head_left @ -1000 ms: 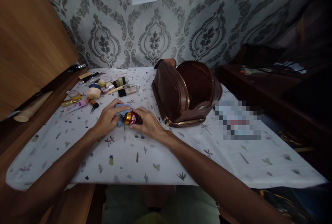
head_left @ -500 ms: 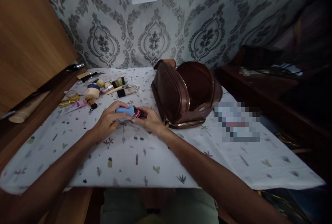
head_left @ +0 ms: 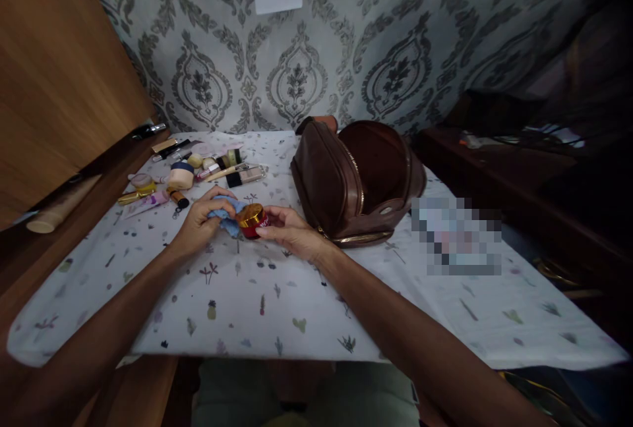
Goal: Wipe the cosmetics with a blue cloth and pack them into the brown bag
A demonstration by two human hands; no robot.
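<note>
A small red jar with a gold lid [head_left: 252,219] is held above the patterned tablecloth, tilted a little so its lid shows. My right hand [head_left: 287,230] grips it from the right, fingers behind and thumb in front. In my left hand [head_left: 204,216] is a crumpled light blue cloth [head_left: 227,214], its fingers closed round it, just left of the jar. Part of the cloth lies against or close to the jar's left side; I cannot tell if they touch.
Behind my right hand stands an unzipped brown leather bag [head_left: 329,173]. Several cosmetics, among them a cream jar with a blue lid [head_left: 180,176] and a pink tube [head_left: 148,203], lie at the back left. A wooden panel [head_left: 69,51] rises on the left. A blurred-out item [head_left: 457,236] lies right.
The blue cloth has come off the jar's lid and shifted left with my left hand, baring the gold lid. My right hand still holds the jar. The view has shifted slightly.
</note>
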